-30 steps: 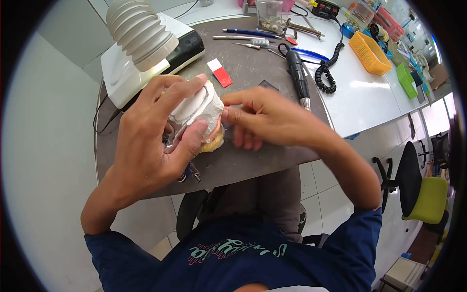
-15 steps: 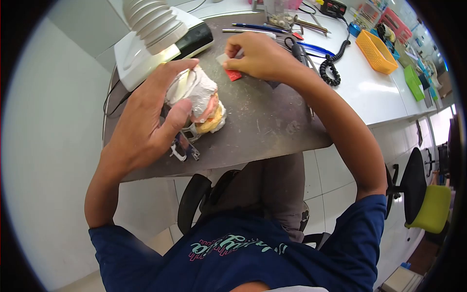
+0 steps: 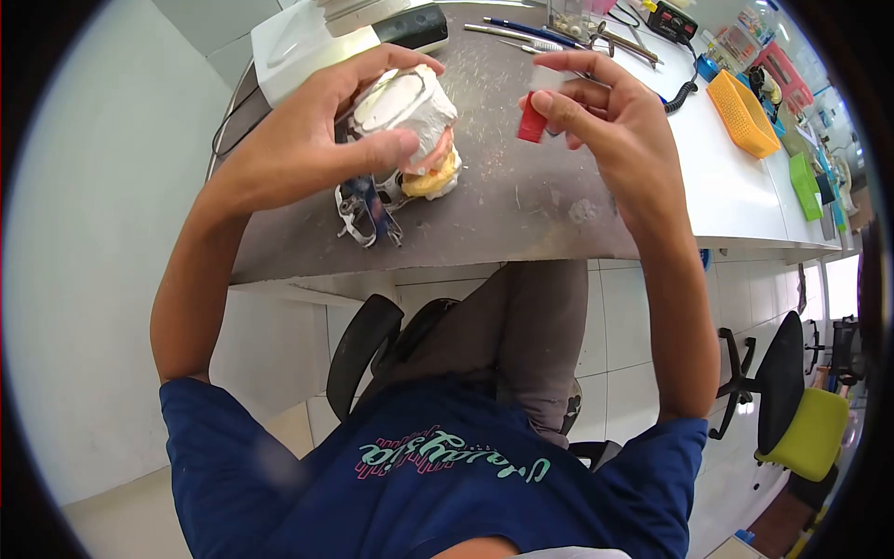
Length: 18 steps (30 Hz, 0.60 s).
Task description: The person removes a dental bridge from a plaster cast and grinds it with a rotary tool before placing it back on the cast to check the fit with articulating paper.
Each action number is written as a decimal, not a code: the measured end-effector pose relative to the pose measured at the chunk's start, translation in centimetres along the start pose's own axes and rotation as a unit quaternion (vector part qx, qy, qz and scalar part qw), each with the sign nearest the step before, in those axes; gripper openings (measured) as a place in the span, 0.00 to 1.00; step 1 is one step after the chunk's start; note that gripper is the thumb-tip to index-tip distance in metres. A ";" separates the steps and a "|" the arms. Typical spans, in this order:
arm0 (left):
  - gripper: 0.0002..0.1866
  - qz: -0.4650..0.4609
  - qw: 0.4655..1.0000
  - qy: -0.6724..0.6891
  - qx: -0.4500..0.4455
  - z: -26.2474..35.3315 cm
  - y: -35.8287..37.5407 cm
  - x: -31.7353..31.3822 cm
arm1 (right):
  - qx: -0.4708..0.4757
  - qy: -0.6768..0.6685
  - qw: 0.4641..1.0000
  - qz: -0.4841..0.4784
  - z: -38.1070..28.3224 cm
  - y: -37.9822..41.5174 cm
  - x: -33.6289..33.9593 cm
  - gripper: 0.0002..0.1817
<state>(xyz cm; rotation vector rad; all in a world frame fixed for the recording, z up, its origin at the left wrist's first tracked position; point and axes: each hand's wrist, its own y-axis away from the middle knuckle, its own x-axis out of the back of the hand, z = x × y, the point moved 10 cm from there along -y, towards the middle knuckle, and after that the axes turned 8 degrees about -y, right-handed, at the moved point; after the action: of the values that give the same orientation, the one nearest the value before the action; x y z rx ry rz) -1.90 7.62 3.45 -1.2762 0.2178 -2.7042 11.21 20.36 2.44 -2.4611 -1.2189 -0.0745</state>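
Note:
My left hand (image 3: 293, 149) wraps around the white plaster top of a dental model (image 3: 419, 112), thumb at the near side and fingers over the far edge. Pink and yellow layers show beneath the plaster. A metal articulator (image 3: 358, 210) holds the model and stands on the grey bench mat (image 3: 503, 210). To the right, my right hand (image 3: 624, 121) pinches a small strip of red articulating paper (image 3: 532, 123) with a whitish upper part, between thumb and fingers. It is held above the mat, apart from the model.
A white device with a ribbed hose (image 3: 312, 47) stands at the back left. Pens and thin tools (image 3: 531, 33) lie along the mat's far edge. An orange basket (image 3: 742, 114) and a green tray (image 3: 805, 184) are on the white counter at right. Pale crumbs dot the mat.
My right hand has lifted the red strip off the mat and moved right, turning palm inward. My left hand stays around the model. The whole view has shifted.

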 end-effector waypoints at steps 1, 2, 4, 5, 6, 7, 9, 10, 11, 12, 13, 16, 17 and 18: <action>0.35 0.004 1.000 0.003 0.006 -0.2 -0.1 0.1 | 0.025 -0.017 0.999 0.025 -0.5 0.7 0.1 0.13; 0.35 0.003 1.000 0.002 0.008 -0.3 -0.2 0.2 | 0.050 -0.035 0.997 0.050 -1.0 1.4 0.3 0.12; 0.36 -0.008 1.000 0.004 0.023 -0.8 -0.3 0.2 | 0.064 -0.051 0.996 0.045 -1.0 2.4 -0.3 0.09; 0.36 -0.010 1.000 0.003 0.025 -0.6 -0.3 0.3 | 0.108 -0.061 0.991 0.052 -1.6 2.9 -0.4 0.07; 0.38 -0.025 0.999 0.013 0.044 -0.6 -0.2 0.2 | 0.151 -0.070 0.984 0.060 -2.3 3.6 -0.6 0.06; 0.40 -0.041 0.997 0.023 0.062 -0.8 -0.2 0.0 | 0.178 -0.078 0.979 0.067 -2.9 4.2 -0.7 0.05; 0.42 -0.037 0.996 0.020 0.079 -1.1 -0.1 0.0 | 0.218 -0.040 0.972 0.078 -3.3 5.0 -0.8 0.05; 0.45 -0.032 0.995 0.018 0.094 -1.5 -0.1 0.1 | 0.258 -0.001 0.962 0.087 -3.9 5.5 -0.8 0.06; 0.45 -0.034 0.995 0.017 0.094 -1.5 -0.1 0.0 | 0.257 -0.001 0.962 0.089 -3.9 5.5 -0.8 0.06; 0.45 -0.020 0.995 0.014 0.097 -1.6 0.0 0.2 | 0.297 0.061 0.949 0.087 -4.8 5.9 -1.2 0.07; 0.46 -0.006 0.995 0.011 0.099 -1.7 0.0 0.4 | 0.336 0.123 0.930 0.084 -5.5 6.4 -1.6 0.08; 0.46 0.012 0.994 0.003 0.110 -2.1 0.2 0.7 | 0.347 0.156 0.923 0.063 -5.4 6.4 -2.0 0.08; 0.46 0.013 0.994 0.001 0.110 -2.3 0.2 0.6 | 0.348 0.156 0.922 0.063 -5.4 6.1 -2.0 0.08; 0.44 0.025 0.994 -0.002 0.107 -2.4 0.2 0.8 | 0.357 0.153 0.919 0.058 -5.4 5.9 -2.1 0.07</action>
<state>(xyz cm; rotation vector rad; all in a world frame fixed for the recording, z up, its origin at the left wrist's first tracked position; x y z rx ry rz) -4.21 7.46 2.47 -1.1982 -0.0394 -2.5991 15.21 13.59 5.07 -1.7874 -0.7729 0.0189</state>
